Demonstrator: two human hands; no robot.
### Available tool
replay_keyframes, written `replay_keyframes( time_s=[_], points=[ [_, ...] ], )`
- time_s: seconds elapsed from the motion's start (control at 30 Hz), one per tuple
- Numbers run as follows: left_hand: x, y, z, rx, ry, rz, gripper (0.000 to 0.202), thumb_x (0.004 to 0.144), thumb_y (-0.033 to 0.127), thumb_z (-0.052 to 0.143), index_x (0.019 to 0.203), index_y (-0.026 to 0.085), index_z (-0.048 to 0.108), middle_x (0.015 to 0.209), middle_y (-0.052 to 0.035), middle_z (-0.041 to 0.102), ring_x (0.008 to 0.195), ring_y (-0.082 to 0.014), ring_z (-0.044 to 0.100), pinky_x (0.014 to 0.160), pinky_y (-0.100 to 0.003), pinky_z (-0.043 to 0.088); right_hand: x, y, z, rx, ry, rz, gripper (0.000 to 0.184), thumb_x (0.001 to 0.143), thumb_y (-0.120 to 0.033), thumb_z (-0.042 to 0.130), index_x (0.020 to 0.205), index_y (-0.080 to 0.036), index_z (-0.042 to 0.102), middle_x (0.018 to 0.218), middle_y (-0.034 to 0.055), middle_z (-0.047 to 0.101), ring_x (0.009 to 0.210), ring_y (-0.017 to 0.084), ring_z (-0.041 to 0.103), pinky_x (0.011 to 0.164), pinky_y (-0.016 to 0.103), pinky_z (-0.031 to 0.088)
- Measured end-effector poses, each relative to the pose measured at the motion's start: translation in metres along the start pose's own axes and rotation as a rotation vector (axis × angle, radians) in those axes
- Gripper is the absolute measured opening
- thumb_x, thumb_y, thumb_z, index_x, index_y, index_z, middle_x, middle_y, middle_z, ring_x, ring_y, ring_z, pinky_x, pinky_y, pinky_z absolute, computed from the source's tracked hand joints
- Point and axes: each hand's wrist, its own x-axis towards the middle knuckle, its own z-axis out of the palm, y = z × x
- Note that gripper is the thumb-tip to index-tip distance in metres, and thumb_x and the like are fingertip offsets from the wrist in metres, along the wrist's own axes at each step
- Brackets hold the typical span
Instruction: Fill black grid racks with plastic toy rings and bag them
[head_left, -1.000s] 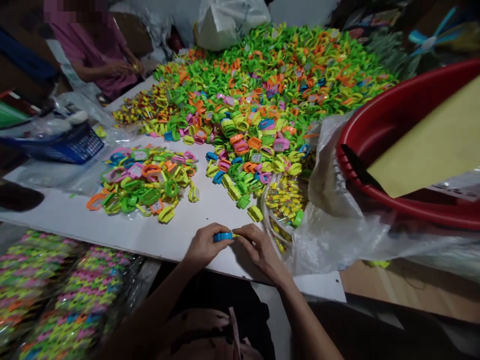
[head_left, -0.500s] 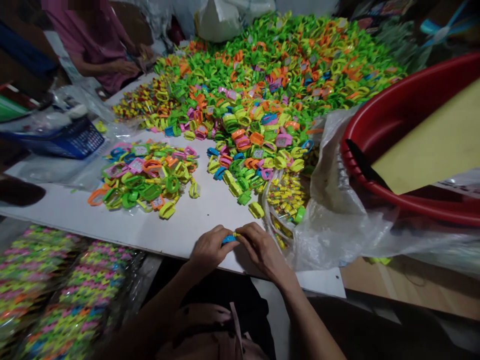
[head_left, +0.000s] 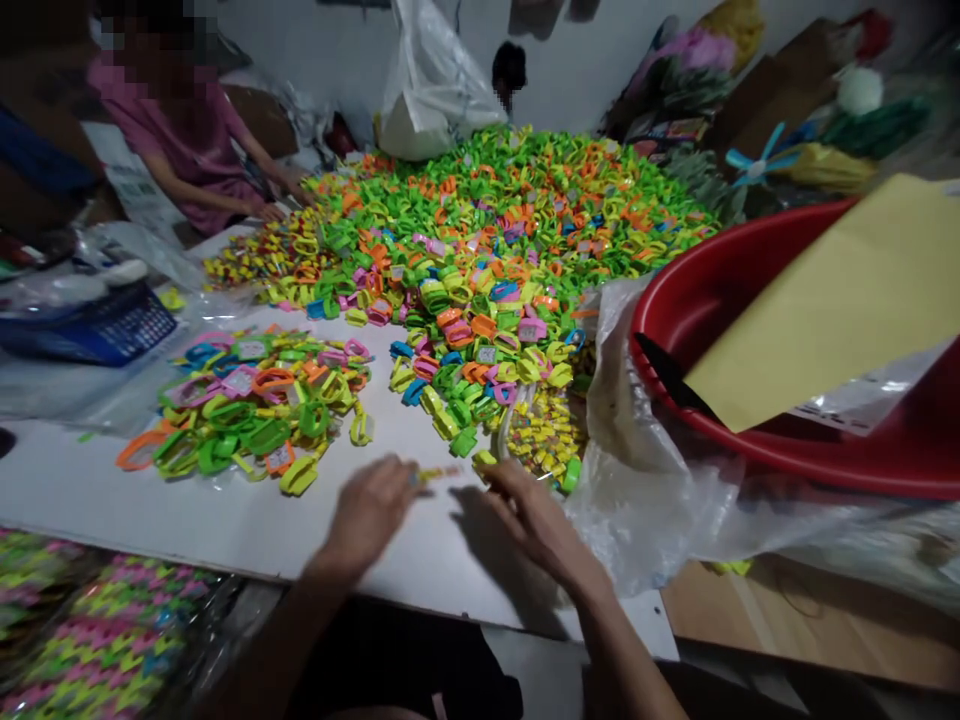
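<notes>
Both forearms reach in over the near edge of the white table (head_left: 225, 525), well apart, with the wrists low and the hands angled toward each other. The left hand (head_left: 367, 515) is blurred, its fingers pointing right and ending at a thin yellow strip (head_left: 436, 474). It may be pinching the strip, but the blur hides the grip, so I cannot tell. The strip lies just off those fingertips, above the bare table. The right hand (head_left: 536, 525) is empty, with its fingers loosely extended toward the left and its fingertips just beside a small green-yellow plastic ring (head_left: 484, 458).

Beyond the hands, a big heap of plastic rings (head_left: 480, 270) in green, yellow and orange covers the far half of the table. A smaller heap of rings (head_left: 255, 405) sits toward the left edge. A clear plastic bag (head_left: 637, 490) of yellow pieces (head_left: 544, 432) lies at the right edge, beside a red tub (head_left: 750, 440) holding yellow paper (head_left: 817, 310). A blue basket (head_left: 97, 338) sits off the left edge, and a person in a pink shirt (head_left: 176, 135) works at the far left corner.
</notes>
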Motion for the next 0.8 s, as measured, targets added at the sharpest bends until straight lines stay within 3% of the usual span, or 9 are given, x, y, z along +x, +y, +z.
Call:
replay_keyframes(
  time_s=[0.1, 0.17, 0.23, 0.33, 0.47, 0.57, 0.67, 0.73, 0.8],
  points=[
    [0.046, -0.034, -0.038, 0.256, 0.054, -0.324, 0.02, 0.087, 0.025, 0.055, 0.099, 0.014, 0.067, 0.112, -0.0152, 0.06, 0.102, -0.0297, 0.059, 0.084, -0.04, 0.049, 0.015, 0.027, -0.009, -0.326, 0.203, 0.059, 0.029, 0.088, -0.014, 0.046, 0.112, -0.018, 0.062, 0.099, 0.0109, 0.06, 0.089, 0.022, 0.057, 0.077, 0.033, 0.046],
    [0.073, -0.041, -0.046, 0.259, 0.028, -0.354, 0.026, 0.086, 0.024, 0.057, 0.109, 0.014, 0.064, 0.123, -0.0164, 0.055, 0.113, -0.0311, 0.054, 0.093, -0.042, 0.045, 0.023, 0.044, -0.008, -0.517, 0.2, 0.089, 0.027, 0.084, -0.009, 0.047, 0.102, -0.018, 0.065, 0.094, 0.0113, 0.06, 0.086, 0.024, 0.056, 0.075, 0.033, 0.045],
    [0.097, -0.034, -0.032, 0.117, -0.094, -0.287, 0.03, 0.088, 0.02, 0.052, 0.117, 0.017, 0.06, 0.12, -0.0133, 0.059, 0.112, -0.0264, 0.056, 0.095, -0.037, 0.045, 0.028, 0.056, -0.002, -0.618, 0.204, 0.092, 0.025, 0.083, -0.007, 0.047, 0.094, -0.019, 0.066, 0.088, 0.0107, 0.06, 0.084, 0.024, 0.055, 0.074, 0.033, 0.044],
    [0.125, -0.015, 0.008, -0.076, -0.254, -0.278, 0.031, 0.089, 0.016, 0.05, 0.118, 0.019, 0.059, 0.114, -0.0114, 0.063, 0.109, -0.0231, 0.059, 0.092, -0.033, 0.045, 0.032, 0.065, 0.006, -0.627, 0.259, 0.106, 0.024, 0.085, -0.007, 0.046, 0.09, -0.02, 0.064, 0.086, 0.0101, 0.06, 0.084, 0.024, 0.054, 0.074, 0.033, 0.043],
    [0.149, -0.005, 0.047, -0.12, -0.265, -0.4, 0.031, 0.088, 0.024, 0.054, 0.115, 0.01, 0.059, 0.108, -0.02, 0.066, 0.105, -0.0302, 0.063, 0.086, -0.039, 0.048, 0.033, 0.064, 0.004, -0.586, 0.236, 0.099, 0.02, 0.086, -0.011, 0.046, 0.091, -0.02, 0.063, 0.088, 0.0104, 0.061, 0.086, 0.025, 0.055, 0.075, 0.035, 0.043],
    [0.155, -0.014, 0.055, -0.156, -0.25, -0.45, 0.032, 0.084, 0.018, 0.054, 0.115, 0.008, 0.059, 0.107, -0.0225, 0.067, 0.103, -0.033, 0.064, 0.084, -0.041, 0.049, 0.032, 0.047, -0.006, -0.447, 0.309, 0.078, 0.014, 0.087, -0.018, 0.048, 0.091, -0.019, 0.061, 0.089, 0.01, 0.062, 0.085, 0.025, 0.057, 0.074, 0.035, 0.044],
    [0.143, -0.026, 0.052, -0.195, -0.215, -0.437, 0.041, 0.083, 0.011, 0.05, 0.123, 0.015, 0.056, 0.116, -0.0163, 0.066, 0.11, -0.0284, 0.061, 0.09, -0.038, 0.047, 0.031, 0.017, -0.013, -0.165, 0.425, 0.041, 0.015, 0.092, -0.029, 0.048, 0.101, -0.02, 0.056, 0.093, 0.0079, 0.064, 0.084, 0.022, 0.06, 0.071, 0.032, 0.046],
    [0.123, -0.032, 0.048, -0.245, -0.164, -0.424, 0.043, 0.084, 0.012, 0.05, 0.127, 0.018, 0.054, 0.12, -0.0122, 0.065, 0.113, -0.0249, 0.06, 0.094, -0.036, 0.046, 0.033, -0.001, -0.008, -0.028, 0.379, -0.013, 0.016, 0.094, -0.031, 0.046, 0.104, -0.022, 0.055, 0.092, 0.0061, 0.065, 0.079, 0.019, 0.062, 0.068, 0.029, 0.047],
    [0.094, -0.032, 0.044, -0.406, -0.091, -0.426, 0.038, 0.084, 0.02, 0.053, 0.122, 0.018, 0.056, 0.113, -0.0091, 0.068, 0.105, -0.0226, 0.063, 0.09, -0.034, 0.048, 0.036, -0.01, 0.005, 0.041, 0.236, -0.076, 0.016, 0.094, -0.029, 0.046, 0.103, -0.022, 0.057, 0.088, 0.0054, 0.066, 0.075, 0.018, 0.062, 0.067, 0.029, 0.047]
  ],
)
